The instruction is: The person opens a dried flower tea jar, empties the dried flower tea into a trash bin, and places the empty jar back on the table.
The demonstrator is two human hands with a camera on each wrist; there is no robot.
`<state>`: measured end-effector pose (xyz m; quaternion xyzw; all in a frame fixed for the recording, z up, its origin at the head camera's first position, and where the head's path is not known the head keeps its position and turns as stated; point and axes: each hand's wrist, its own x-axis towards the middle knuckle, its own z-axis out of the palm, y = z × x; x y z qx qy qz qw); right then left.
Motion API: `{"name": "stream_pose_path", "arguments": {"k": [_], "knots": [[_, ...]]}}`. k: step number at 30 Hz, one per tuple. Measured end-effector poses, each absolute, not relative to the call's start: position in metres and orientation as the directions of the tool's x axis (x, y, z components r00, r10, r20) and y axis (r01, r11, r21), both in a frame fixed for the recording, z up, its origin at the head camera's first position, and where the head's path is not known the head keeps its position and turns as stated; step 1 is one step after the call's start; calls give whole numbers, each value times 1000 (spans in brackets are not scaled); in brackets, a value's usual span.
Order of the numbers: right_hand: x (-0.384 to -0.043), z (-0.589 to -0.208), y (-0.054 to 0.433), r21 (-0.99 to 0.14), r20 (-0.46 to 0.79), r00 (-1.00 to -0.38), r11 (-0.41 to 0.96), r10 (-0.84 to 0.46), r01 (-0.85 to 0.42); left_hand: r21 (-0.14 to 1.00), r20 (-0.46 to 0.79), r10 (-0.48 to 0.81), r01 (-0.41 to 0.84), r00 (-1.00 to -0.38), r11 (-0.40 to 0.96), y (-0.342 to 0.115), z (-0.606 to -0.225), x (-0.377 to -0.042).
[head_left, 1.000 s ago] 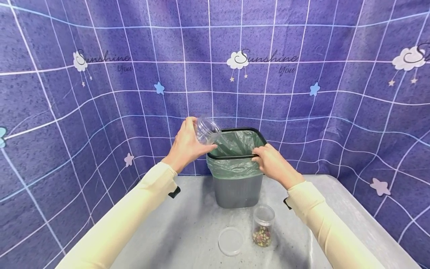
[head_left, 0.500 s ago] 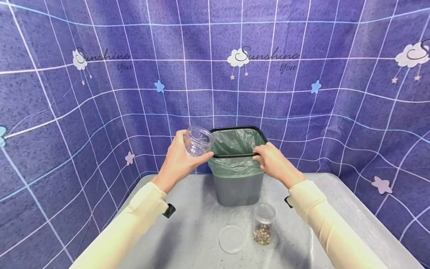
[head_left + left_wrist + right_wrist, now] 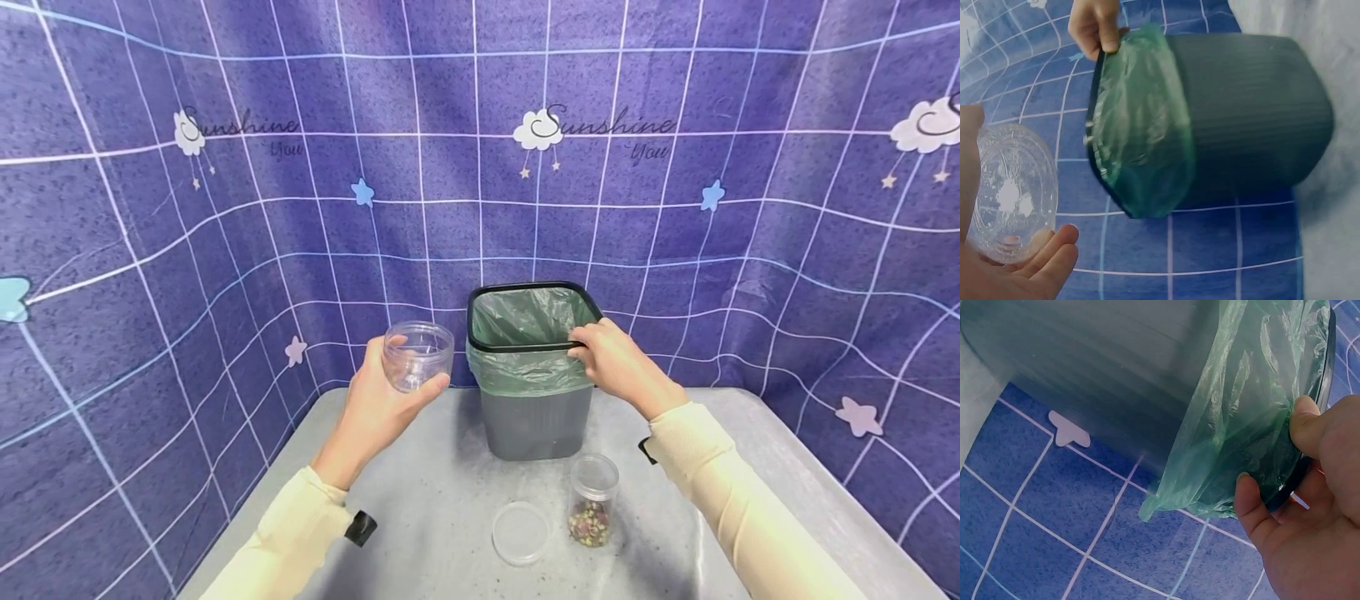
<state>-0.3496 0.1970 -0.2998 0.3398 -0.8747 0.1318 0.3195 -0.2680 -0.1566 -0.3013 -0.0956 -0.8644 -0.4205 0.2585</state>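
My left hand (image 3: 378, 408) grips a clear plastic jar (image 3: 417, 357) round its side, lidless and close to upright, left of the trash can. Nothing but clear plastic shows inside the jar. The grey trash can (image 3: 536, 425) stands at the back of the table, lined with a green bag (image 3: 528, 375) folded down over its outside. A black rim (image 3: 525, 348) runs round the top. At the right front corner my right hand (image 3: 618, 362) pinches that rim, thumb on the outside over the bag in the right wrist view.
In front of the trash can stands a second clear jar (image 3: 594, 500), its lower part filled with a dried red and yellow mix. A round translucent lid (image 3: 521, 533) lies beside it on the grey table (image 3: 435, 492). A blue gridded curtain (image 3: 420, 167) closes off the back and sides.
The left hand has drawn the clear jar from over the trash can's left rim leftward and down, turning it from tilted to near upright. The right hand stays on the rim.
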Motion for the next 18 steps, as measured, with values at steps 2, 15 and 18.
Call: {"name": "stream_pose_path", "arguments": {"k": [2, 15, 18], "knots": [[-349, -300, 198, -19, 645, -569, 734, -509, -678, 674, 520, -47, 376, -853, 636, -158, -313, -261], [-347, -298, 198, -56, 630, -605, 748, -487, -661, 659, 505, -40, 355, -862, 663, -164, -395, -237], [-348, -298, 198, -55, 629, -604, 747, -490, -663, 669, 479, -52, 327, -876, 668, -165, -406, -233]]}}
